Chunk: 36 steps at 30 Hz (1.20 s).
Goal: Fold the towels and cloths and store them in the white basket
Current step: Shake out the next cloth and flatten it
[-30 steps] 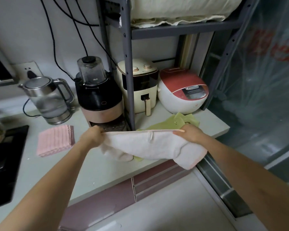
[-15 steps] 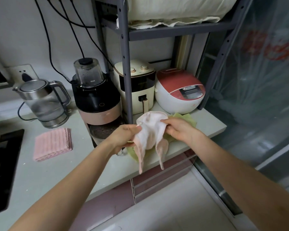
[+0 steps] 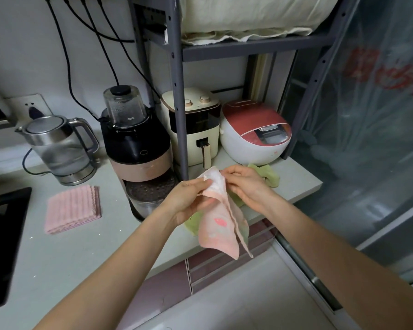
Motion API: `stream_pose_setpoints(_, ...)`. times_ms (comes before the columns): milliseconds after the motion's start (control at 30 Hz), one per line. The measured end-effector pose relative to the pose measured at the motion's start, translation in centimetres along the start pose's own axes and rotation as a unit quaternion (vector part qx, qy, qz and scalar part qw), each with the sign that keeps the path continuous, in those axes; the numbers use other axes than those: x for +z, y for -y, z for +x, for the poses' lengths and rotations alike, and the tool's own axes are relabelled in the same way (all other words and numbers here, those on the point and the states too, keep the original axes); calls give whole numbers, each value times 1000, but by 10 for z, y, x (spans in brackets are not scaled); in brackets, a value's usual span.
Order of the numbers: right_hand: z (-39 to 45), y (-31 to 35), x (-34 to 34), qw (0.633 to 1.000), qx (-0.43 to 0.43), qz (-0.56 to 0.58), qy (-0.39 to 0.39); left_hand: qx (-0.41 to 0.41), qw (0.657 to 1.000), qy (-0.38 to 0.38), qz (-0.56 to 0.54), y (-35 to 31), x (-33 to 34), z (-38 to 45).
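A small pale pink towel [image 3: 218,225] hangs folded in half above the counter's front edge. My left hand [image 3: 188,201] grips its upper left side, thumb on top. At the towel's upper right edge, my right hand [image 3: 246,184] pinches the cloth. A green cloth [image 3: 270,177] lies crumpled on the counter behind and under my hands. Further left, a folded pink ribbed cloth [image 3: 73,211] lies flat on the counter. No white basket is in view.
A glass kettle [image 3: 55,148], a black and pink blender [image 3: 136,148], a cream air fryer [image 3: 193,127] and a red-lidded rice cooker [image 3: 255,134] line the back of the counter [image 3: 57,258]. A grey shelf post [image 3: 179,91] stands between them. A black hob [image 3: 3,234] sits far left.
The towel was stretched wide between my hands; both hands came together, folding it in half, and it now hangs lengthwise. The camera moved closer.
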State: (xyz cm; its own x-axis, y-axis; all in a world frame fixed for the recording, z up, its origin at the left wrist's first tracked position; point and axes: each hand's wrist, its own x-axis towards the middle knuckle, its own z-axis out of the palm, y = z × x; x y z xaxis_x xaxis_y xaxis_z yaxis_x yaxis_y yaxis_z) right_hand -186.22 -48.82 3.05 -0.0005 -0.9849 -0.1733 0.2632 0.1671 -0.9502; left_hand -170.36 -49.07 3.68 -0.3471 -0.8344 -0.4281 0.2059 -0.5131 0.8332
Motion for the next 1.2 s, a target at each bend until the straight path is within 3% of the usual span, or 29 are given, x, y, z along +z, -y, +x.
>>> stream_pose_setpoints(100,-4,-4,-4,987,-38,-142,63,-18,999,-6,-39,1,-2,2)
stream_pose_setpoints(267,-13,-11,-5,948,-121,-283,87,-21,997,-20,-72,-1,-9,5)
stream_pose_setpoints(533,-12,-22,-1,926,-224,-303,11,-45,994,-56,-84,-3,-11,-1)
stream_pose_setpoints(900,-9,-34,8,875,-303,-376,-20,-47,996,-59,-53,-1,-15,1)
stream_pose_setpoints(1067,-8,-38,5,848,-305,-432,36,-54,996,-58,-44,-2,-18,2)
stream_pose_setpoints(1200,-12,-35,0,857,-282,-423,92,-67,996,-40,-52,-7,-24,-1)
